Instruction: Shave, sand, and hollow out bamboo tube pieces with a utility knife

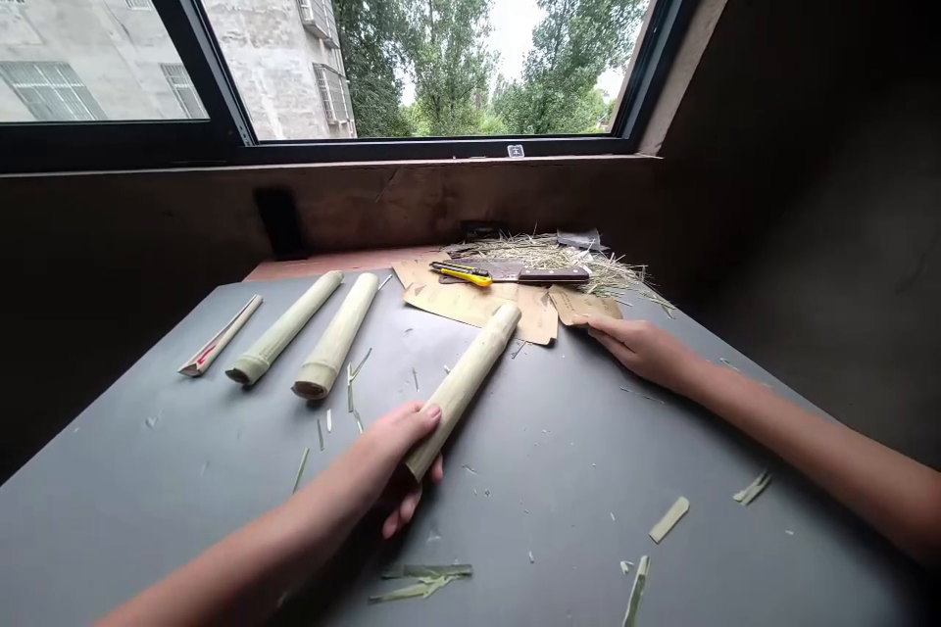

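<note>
Bamboo tube [470, 382]: lower end gripped in the left hand [412, 460], tilted above the counter [544, 451]. Right hand [636, 348]: fingers extended, touching brown paper [584, 305].

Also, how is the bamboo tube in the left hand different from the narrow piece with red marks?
The bamboo tube is held in the left hand; the narrow piece lies on the table. The bamboo tube looks thicker, the narrow piece slimmer. The narrow piece has red marks; the bamboo tube shows none.
</note>
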A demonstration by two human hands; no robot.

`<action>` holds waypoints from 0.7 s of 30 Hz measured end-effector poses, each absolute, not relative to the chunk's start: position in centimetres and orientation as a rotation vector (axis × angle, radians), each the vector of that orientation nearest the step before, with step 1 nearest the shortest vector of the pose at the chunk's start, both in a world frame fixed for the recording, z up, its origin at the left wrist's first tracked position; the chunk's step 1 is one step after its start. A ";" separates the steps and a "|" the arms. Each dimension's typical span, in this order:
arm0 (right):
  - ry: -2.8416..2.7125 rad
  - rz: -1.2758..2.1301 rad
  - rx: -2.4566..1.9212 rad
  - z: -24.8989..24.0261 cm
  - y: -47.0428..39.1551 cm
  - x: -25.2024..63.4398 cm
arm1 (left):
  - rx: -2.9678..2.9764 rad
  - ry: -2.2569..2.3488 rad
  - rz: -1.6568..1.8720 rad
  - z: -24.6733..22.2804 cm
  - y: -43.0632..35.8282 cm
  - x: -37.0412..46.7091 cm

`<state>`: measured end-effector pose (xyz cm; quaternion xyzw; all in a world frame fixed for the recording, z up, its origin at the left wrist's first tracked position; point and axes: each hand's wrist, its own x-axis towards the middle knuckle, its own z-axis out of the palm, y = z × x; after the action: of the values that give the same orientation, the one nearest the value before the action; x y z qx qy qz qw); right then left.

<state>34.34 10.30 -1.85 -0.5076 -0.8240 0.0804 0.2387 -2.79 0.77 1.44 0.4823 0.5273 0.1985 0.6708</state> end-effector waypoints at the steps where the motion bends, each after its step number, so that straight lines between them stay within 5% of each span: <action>1: -2.230 0.194 -1.358 -1.6 10.4 33.4 | 1.102 1.198 0.448 1.7 1.0 -2.5; 9: -2.322 0.144 -0.913 -2.2 10.1 23.5 | 1.202 1.281 0.408 1.1 2.6 -1.2; 21: -2.418 0.037 -0.708 -1.5 10.2 23.5 | 1.385 1.304 0.465 0.0 2.8 -1.4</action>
<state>23.46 10.17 -1.54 -0.2675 -0.9137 0.0138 0.3057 -1.40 2.83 -0.02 0.5870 0.5529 0.1969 0.5577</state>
